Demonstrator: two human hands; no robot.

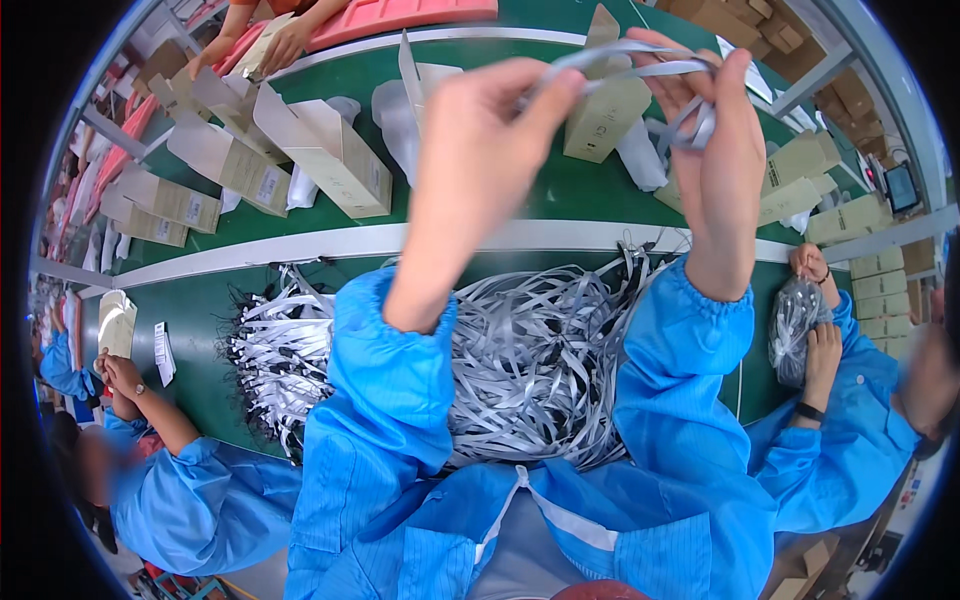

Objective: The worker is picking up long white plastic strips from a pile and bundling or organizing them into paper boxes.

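Both of my arms reach forward over the bench, raised above a conveyor with open boxes on it. A grey flat lanyard (668,68) stretches between my hands. My left hand (480,135), slightly blurred, pinches one part of it between thumb and fingers. Turned palm up, my right hand (715,165) has the strap looped over its fingers and folded in its palm. Beneath my arms lies a big tangled pile of the same grey lanyards (535,365). Left of it sits a neater bunch of lanyards (285,360) with thin black cord ends.
Open cardboard boxes (335,160) and white wrapped pieces (640,155) stand along the green conveyor (380,235). To the right a co-worker's hands hold a clear bag (797,330); to the left another holds a box (117,322). A person across the conveyor handles a box by pink trays (400,18).
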